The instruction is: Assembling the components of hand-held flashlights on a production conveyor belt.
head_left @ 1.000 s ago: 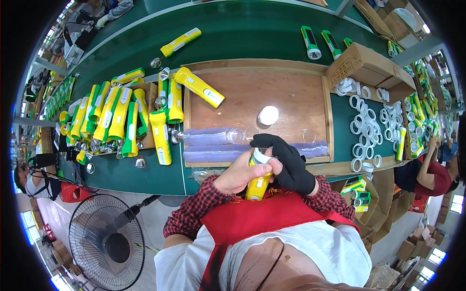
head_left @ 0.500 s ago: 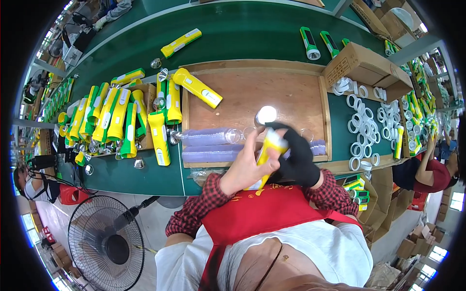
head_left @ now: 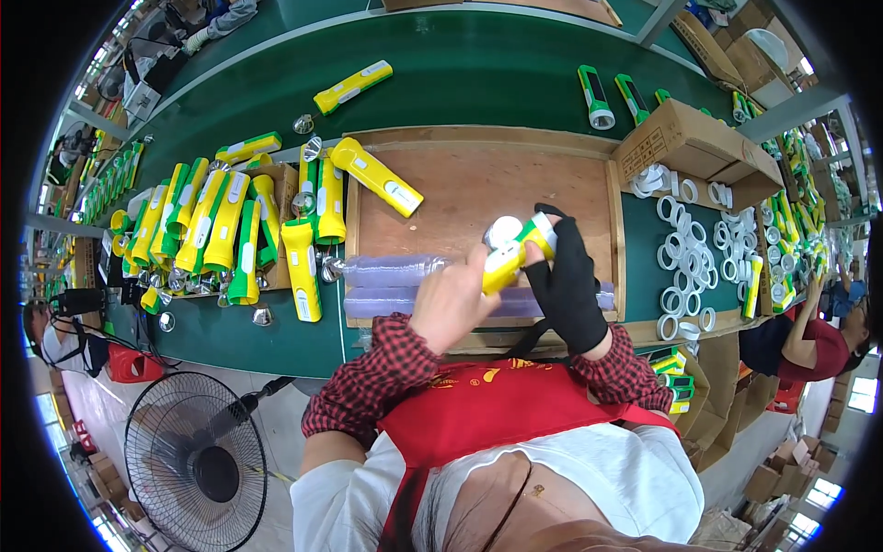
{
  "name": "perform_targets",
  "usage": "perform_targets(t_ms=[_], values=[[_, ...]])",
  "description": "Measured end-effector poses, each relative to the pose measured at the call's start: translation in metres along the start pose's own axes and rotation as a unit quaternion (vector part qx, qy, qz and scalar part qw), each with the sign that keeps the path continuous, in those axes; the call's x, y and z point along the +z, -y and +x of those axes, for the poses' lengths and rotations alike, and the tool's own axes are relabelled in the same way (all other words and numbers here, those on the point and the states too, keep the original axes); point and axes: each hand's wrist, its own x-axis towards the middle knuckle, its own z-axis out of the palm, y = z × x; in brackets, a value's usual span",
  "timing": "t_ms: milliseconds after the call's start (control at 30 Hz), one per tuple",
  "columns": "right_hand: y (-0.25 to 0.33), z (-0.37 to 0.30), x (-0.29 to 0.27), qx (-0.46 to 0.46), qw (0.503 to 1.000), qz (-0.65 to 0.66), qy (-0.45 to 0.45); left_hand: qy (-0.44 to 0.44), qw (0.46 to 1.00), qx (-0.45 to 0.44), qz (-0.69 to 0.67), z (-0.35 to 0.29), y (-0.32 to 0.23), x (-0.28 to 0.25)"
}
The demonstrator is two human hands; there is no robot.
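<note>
A green workbench (head_left: 478, 78) spans the view, and a shallow wooden tray (head_left: 478, 189) lies on it in front of the person. A black-caged fan (head_left: 215, 473) stands below the bench at left. At the tray's upper right corner sits an open cardboard box (head_left: 685, 138). A pile of yellow-and-green flashlights (head_left: 216, 221) fills the left side. Two long rows of clear, violet-tinted discs (head_left: 386, 302) lie along the tray's near edge. The left hand (head_left: 451, 299), bare, is clamped on the lower barrel of a yellow flashlight (head_left: 506, 267), held tilted over the tray, its head toward the upper right. The right hand (head_left: 572, 285), in a black glove with the thumb bare, grips that head end. White rings (head_left: 676, 246) are scattered right of the tray; small silvery reflectors (head_left: 262, 316) lie by the pile.
</note>
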Motion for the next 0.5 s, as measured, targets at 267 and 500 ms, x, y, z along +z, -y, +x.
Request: perform_targets(t_ms=[267, 500], values=[[-0.015, 0.033, -0.026, -0.001, 0.965, 0.196, 0.173, 0.152, 0.96, -0.037, -0.233, 0.011, -0.013, -0.021], [-0.011, 0.047, -0.038, -0.034, 0.949, 0.234, 0.209, 0.093, 0.982, 0.039, -0.161, 0.012, 0.001, -0.017]])
